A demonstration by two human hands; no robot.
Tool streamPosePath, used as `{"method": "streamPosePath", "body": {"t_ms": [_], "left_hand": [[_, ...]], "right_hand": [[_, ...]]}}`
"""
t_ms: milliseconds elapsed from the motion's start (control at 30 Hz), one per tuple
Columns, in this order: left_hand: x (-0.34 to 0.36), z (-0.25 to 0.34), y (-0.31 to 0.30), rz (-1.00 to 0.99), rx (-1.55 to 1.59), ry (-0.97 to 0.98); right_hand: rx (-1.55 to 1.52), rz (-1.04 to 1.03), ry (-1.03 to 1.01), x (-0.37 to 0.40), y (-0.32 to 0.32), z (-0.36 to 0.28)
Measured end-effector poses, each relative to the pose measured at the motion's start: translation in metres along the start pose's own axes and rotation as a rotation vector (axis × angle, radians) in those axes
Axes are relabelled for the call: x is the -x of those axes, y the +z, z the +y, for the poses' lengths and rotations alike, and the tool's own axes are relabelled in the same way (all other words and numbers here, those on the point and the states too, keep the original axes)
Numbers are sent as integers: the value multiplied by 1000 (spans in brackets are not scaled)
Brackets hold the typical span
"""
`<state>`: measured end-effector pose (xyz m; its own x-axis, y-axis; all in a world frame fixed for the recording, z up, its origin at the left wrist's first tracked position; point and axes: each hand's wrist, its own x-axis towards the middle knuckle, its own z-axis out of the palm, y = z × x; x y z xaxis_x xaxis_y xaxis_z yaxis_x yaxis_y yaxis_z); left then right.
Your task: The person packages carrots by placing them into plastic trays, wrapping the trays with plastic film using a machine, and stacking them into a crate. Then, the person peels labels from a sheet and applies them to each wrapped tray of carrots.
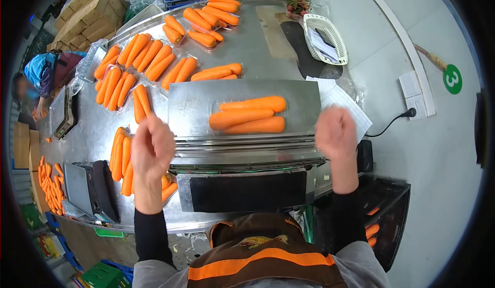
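On near steel plate (191, 107): three carrots (247, 115), likely stiff, smooth; grip mid-length. Flanking them, left hand (152, 146) and right hand (335, 133), half-curled; contents cannot be told.

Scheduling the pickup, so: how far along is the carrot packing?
Done: several wrapped carrot packs lie on the steel table. In hand: three carrots sit on the wrapping machine's plate, left hand and right hand raised either side. Left: loose carrots beside it, more in the black crate.
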<state>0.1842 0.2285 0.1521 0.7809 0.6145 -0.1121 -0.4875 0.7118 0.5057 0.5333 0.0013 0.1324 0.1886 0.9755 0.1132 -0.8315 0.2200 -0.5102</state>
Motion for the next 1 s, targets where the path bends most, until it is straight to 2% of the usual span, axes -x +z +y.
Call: {"method": "streamPosePath", "body": {"t_ms": [67, 133, 167, 200, 233, 267, 300, 333, 400, 467, 500, 533, 567, 600, 667, 700, 767, 800, 833, 900, 933, 1000], "left_hand": [[-48, -5, 44, 471, -194, 360], [-101, -14, -23, 84, -779, 491], [-113, -28, -33, 148, -1044, 423], [-122, -40, -38, 216, -1305, 344], [-121, -46, -46, 135, -1511, 298], [-116, -53, -52, 48, -1715, 242], [-111, -61, -59, -59, -1824, 423], [-106, -67, -66, -58, -1820, 410], [-92, -72, -53, 16, -1676, 394], [-89, -68, -46, 16, -1729, 411], [-86, -63, -32, 75, -1591, 228], [-83, -61, -24, 131, -1445, 47], [-83, -62, -27, 147, -1315, -3], [-80, -59, -30, 144, -1318, 5], [-74, -50, -33, 201, -1196, -376], [-69, -54, -41, 144, -1214, -322], [-61, -66, -57, 129, -1193, -146], [-59, -70, -61, 158, -1158, -93], [-58, -74, -64, 153, -1157, -86], [-56, -79, -59, 396, -1497, -10], [-57, -85, -56, 380, -1502, -3], [-55, -99, -42, 553, -1362, 365]], "right_hand": [[-35, 751, -269, -61, 51, -9], [385, 521, -231, -99, 1, -5], [387, 517, -231, -99, -30, 4], [762, 508, -79, -98, -64, 10], [1133, 486, 85, -99, -82, 13], [1134, 484, 94, -97, -82, 16], [1203, 516, 166, -88, -82, 22], [1270, 550, 239, -81, -81, 26], [1309, 562, 245, -73, -79, 29], [1456, 500, 443, -81, -82, 20], [1457, 498, 428, -83, -80, 17], [1505, 449, 520, -83, -77, 15], [1552, 398, 612, -83, -73, 13], [1556, 396, 603, -81, -67, 8], [1426, 454, 858, -72, -55, 0], [1432, 450, 845, -63, -56, 1], [1310, 485, 516, -34, -68, 15], [1315, 485, 513, -25, -72, 24], [1554, 437, 259, -19, -76, 36], [1890, 407, -264, -20, -76, 60], [1892, 419, -277, -19, -71, 66], [1426, 846, -23, -15, -42, 74]]}}
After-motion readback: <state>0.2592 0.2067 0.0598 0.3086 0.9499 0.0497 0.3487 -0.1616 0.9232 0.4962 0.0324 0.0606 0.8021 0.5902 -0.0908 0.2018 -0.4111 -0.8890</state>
